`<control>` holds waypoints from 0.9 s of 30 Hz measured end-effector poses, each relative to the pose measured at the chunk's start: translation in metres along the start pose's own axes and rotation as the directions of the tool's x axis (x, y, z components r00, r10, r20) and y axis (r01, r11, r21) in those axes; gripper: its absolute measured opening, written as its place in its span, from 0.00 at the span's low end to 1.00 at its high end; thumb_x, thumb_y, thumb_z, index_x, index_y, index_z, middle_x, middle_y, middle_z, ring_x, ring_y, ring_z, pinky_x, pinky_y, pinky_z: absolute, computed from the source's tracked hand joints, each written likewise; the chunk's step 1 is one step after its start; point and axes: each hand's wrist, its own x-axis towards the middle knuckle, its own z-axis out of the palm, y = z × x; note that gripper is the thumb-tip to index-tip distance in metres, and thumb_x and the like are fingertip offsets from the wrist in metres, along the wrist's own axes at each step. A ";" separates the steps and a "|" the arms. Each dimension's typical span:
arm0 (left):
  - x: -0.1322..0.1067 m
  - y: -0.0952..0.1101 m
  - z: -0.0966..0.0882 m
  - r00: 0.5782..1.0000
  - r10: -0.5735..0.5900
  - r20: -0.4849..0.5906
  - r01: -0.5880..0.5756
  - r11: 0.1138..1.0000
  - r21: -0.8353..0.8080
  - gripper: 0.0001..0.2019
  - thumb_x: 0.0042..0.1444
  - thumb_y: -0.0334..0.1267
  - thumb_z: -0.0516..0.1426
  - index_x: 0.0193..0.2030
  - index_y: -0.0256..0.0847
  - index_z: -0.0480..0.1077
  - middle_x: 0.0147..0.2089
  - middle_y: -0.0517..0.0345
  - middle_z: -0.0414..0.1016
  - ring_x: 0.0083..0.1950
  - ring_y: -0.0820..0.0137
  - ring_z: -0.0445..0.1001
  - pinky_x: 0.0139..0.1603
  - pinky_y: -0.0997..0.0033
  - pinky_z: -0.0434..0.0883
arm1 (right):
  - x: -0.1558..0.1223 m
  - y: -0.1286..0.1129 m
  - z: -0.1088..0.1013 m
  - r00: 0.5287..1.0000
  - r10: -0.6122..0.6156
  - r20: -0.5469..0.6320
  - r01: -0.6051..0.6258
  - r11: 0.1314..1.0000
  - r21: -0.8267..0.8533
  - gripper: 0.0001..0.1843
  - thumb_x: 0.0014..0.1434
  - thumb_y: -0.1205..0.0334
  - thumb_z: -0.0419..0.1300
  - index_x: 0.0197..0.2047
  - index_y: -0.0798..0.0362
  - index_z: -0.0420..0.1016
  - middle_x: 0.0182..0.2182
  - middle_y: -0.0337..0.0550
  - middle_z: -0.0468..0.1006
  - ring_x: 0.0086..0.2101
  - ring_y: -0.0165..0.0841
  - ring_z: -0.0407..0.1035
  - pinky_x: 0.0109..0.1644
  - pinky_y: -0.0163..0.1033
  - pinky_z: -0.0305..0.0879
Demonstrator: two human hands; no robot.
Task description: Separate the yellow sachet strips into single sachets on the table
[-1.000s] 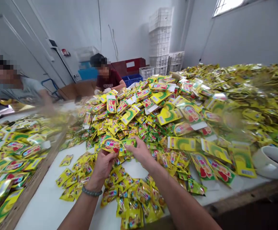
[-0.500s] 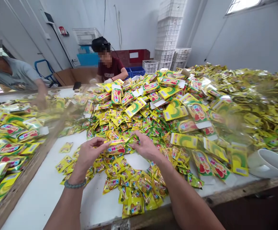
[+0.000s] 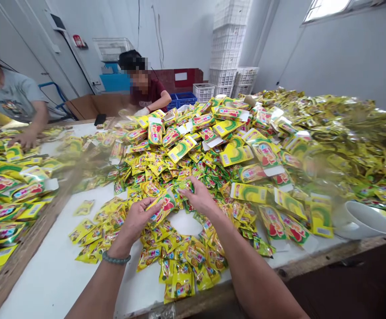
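My left hand (image 3: 136,221), with a bead bracelet on the wrist, is closed on a yellow packet with a red picture (image 3: 162,204), held tilted just above the table. My right hand (image 3: 198,197) reaches to the foot of the big heap of yellow packets (image 3: 212,146), its fingers pinching small green and yellow sachets (image 3: 183,184). More small sachets (image 3: 182,261) lie spread on the white table (image 3: 56,270) below both hands.
A white bowl (image 3: 362,220) stands near the table's right edge. Flat packets (image 3: 9,190) fill the left side behind a wooden rail. Two other people work at the far left and far end. White crates (image 3: 228,48) are stacked against the back wall.
My left hand has closed on the yellow packet and tilted it. My right hand has shifted slightly up toward the heap. The view has swung a little.
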 end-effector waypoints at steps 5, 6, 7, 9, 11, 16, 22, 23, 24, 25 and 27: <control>0.002 -0.005 -0.001 0.999 0.043 -0.011 -0.042 0.996 0.081 0.21 0.46 0.54 0.65 0.40 0.39 0.76 0.38 0.56 0.80 0.37 0.66 0.74 0.40 0.72 0.69 | -0.001 -0.003 -0.001 0.999 -0.030 0.041 0.026 0.993 0.113 0.17 0.55 0.54 0.60 0.46 0.53 0.70 0.34 0.38 0.73 0.34 0.32 0.65 0.39 0.35 0.62; 0.003 -0.006 -0.002 0.998 0.061 0.005 -0.061 0.992 0.111 0.20 0.48 0.53 0.65 0.40 0.39 0.76 0.38 0.57 0.80 0.38 0.66 0.74 0.40 0.72 0.69 | 0.000 -0.003 0.000 0.999 -0.033 0.016 0.030 0.993 0.117 0.17 0.56 0.53 0.60 0.45 0.53 0.70 0.34 0.38 0.73 0.35 0.33 0.66 0.40 0.35 0.62; 0.004 -0.007 -0.002 0.997 0.069 0.017 -0.070 0.991 0.115 0.19 0.49 0.53 0.64 0.40 0.39 0.76 0.38 0.57 0.80 0.38 0.66 0.74 0.40 0.72 0.68 | 0.000 -0.002 0.000 1.000 -0.031 -0.004 0.031 0.994 0.100 0.17 0.56 0.53 0.59 0.45 0.53 0.70 0.34 0.39 0.73 0.35 0.33 0.66 0.40 0.36 0.62; 0.005 -0.009 -0.001 0.997 0.075 0.011 -0.075 0.995 0.068 0.18 0.51 0.52 0.63 0.41 0.40 0.76 0.39 0.58 0.79 0.38 0.67 0.74 0.40 0.72 0.68 | 0.001 -0.002 0.001 1.000 -0.025 -0.002 0.025 1.000 0.018 0.16 0.56 0.53 0.59 0.45 0.53 0.70 0.34 0.40 0.74 0.36 0.35 0.67 0.42 0.37 0.63; 0.004 -0.009 0.001 0.995 0.096 -0.017 -0.095 0.995 0.040 0.17 0.51 0.52 0.63 0.40 0.40 0.76 0.38 0.58 0.79 0.37 0.67 0.73 0.39 0.72 0.68 | -0.001 -0.002 0.001 1.000 -0.016 0.023 0.018 0.998 -0.068 0.17 0.55 0.54 0.59 0.45 0.54 0.71 0.36 0.42 0.75 0.37 0.36 0.67 0.43 0.39 0.63; -0.002 0.002 0.007 0.988 0.139 0.064 -0.148 0.975 0.163 0.17 0.51 0.52 0.62 0.34 0.38 0.78 0.31 0.59 0.76 0.33 0.69 0.70 0.36 0.73 0.65 | -0.002 -0.001 -0.001 0.994 -0.068 0.091 0.083 0.982 -0.170 0.18 0.53 0.52 0.59 0.43 0.55 0.74 0.37 0.46 0.78 0.39 0.41 0.70 0.44 0.42 0.65; -0.004 0.006 0.007 0.992 0.045 0.118 -0.032 0.993 -0.110 0.18 0.45 0.49 0.67 0.37 0.36 0.78 0.31 0.60 0.76 0.30 0.73 0.68 0.33 0.75 0.62 | 0.004 0.013 0.009 0.976 -0.182 -0.118 0.165 0.976 -0.145 0.25 0.48 0.43 0.63 0.42 0.53 0.76 0.38 0.47 0.79 0.35 0.41 0.72 0.39 0.42 0.67; -0.004 0.005 0.008 0.993 0.035 0.109 -0.017 0.987 -0.161 0.18 0.44 0.48 0.68 0.37 0.36 0.78 0.31 0.60 0.76 0.30 0.73 0.68 0.33 0.76 0.62 | 0.003 0.014 0.012 0.971 -0.189 -0.148 0.166 0.974 -0.156 0.26 0.48 0.41 0.63 0.42 0.53 0.76 0.35 0.46 0.79 0.30 0.39 0.71 0.36 0.42 0.67; -0.003 0.004 0.009 0.995 0.027 0.095 -0.007 0.978 -0.207 0.18 0.43 0.47 0.68 0.36 0.36 0.78 0.31 0.60 0.77 0.31 0.73 0.68 0.34 0.76 0.62 | 0.003 0.015 0.015 0.966 -0.202 -0.164 0.173 0.970 -0.172 0.26 0.49 0.40 0.63 0.41 0.53 0.77 0.33 0.45 0.79 0.26 0.36 0.69 0.33 0.42 0.66; -0.002 0.002 0.010 0.997 0.025 0.077 -0.005 0.969 -0.246 0.17 0.43 0.46 0.69 0.36 0.36 0.79 0.32 0.60 0.77 0.31 0.73 0.69 0.34 0.76 0.63 | 0.002 0.015 0.017 0.958 -0.224 -0.177 0.189 0.963 -0.191 0.26 0.50 0.39 0.62 0.40 0.53 0.77 0.31 0.45 0.79 0.24 0.35 0.67 0.32 0.42 0.66; 0.000 0.000 0.012 0.998 0.027 0.050 -0.012 0.956 -0.293 0.16 0.44 0.46 0.69 0.36 0.36 0.79 0.33 0.59 0.79 0.32 0.73 0.70 0.35 0.76 0.64 | 0.001 0.015 0.021 0.933 -0.298 -0.200 0.252 0.941 -0.227 0.24 0.53 0.39 0.60 0.39 0.52 0.78 0.32 0.45 0.79 0.26 0.35 0.68 0.34 0.42 0.67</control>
